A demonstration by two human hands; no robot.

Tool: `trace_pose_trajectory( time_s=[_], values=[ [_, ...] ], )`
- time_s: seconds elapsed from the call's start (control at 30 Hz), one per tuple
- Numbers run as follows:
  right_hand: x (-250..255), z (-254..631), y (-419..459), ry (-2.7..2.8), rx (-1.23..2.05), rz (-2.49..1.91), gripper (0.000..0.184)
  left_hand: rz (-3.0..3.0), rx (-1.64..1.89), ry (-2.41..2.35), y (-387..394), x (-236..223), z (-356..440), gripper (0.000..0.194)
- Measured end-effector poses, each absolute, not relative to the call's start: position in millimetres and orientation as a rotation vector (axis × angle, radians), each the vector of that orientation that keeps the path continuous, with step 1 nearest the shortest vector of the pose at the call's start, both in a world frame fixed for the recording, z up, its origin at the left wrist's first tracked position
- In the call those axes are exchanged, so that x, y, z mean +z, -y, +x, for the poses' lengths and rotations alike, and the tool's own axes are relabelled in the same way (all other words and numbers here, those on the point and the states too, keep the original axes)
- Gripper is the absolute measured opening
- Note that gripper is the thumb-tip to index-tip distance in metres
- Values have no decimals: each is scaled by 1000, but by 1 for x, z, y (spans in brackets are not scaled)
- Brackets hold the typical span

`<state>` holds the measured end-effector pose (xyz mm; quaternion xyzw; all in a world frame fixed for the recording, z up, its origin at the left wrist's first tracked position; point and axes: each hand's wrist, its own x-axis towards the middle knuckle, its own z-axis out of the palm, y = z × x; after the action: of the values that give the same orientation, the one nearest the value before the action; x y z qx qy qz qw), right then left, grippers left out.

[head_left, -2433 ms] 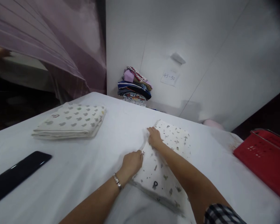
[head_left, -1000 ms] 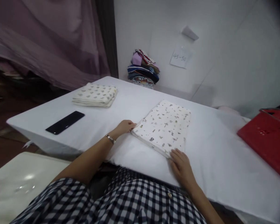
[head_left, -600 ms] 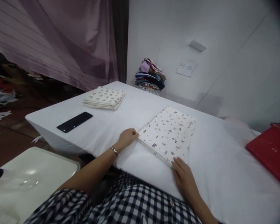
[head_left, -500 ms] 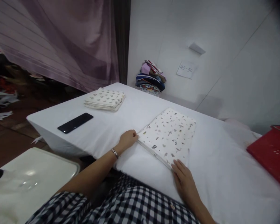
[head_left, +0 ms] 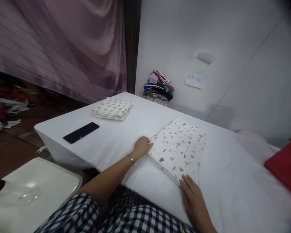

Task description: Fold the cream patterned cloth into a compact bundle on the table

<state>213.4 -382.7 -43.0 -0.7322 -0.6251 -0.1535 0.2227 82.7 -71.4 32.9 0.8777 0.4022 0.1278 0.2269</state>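
A folded white cloth [head_left: 178, 147] with small grey and brown printed figures lies on the white-covered table in front of me. At its left corner is my left hand [head_left: 142, 146], fingers bent and closed on the edge, thumb on the fabric. My right hand [head_left: 192, 194] rests at the near right corner, its fingers stretched out flat on the cloth. Further left sits a second folded cloth [head_left: 113, 109], cream with grey motifs. A black phone [head_left: 81, 132] lies flat near the table's left side.
The table [head_left: 126, 132] ends at my body and at the left. Beside the wall stands a pile of folded fabrics [head_left: 158, 88]. A red item [head_left: 285, 165] is at the right edge. Left of me is a pale glossy surface [head_left: 46, 178]; a mauve curtain [head_left: 87, 48] hangs behind.
My left hand has shifted slightly inward along the cloth's left corner, its thumb now further over the fabric. My right hand stays at the near corner. The whole view has tilted slightly.
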Motion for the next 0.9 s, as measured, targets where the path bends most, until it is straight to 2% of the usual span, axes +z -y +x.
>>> trace_pose_trajectory(
  time_s=[0.1,0.27,0.4,0.57,0.9],
  values=[
    [-44,213,383,1721,-444,-1994,47,2417,447,-1124,72,25,82,15],
    [-43,211,382,1709,-420,-2004,47,2291,489,-1157,69,19,77,16],
    [-42,210,382,1716,-453,-1986,46,2263,430,-1177,66,22,82,15],
    [-41,211,381,1738,-498,-1989,46,2359,390,-1145,63,27,98,25],
    [-45,211,382,1759,-503,-2002,47,2491,335,-1208,57,27,107,18]
  ],
)
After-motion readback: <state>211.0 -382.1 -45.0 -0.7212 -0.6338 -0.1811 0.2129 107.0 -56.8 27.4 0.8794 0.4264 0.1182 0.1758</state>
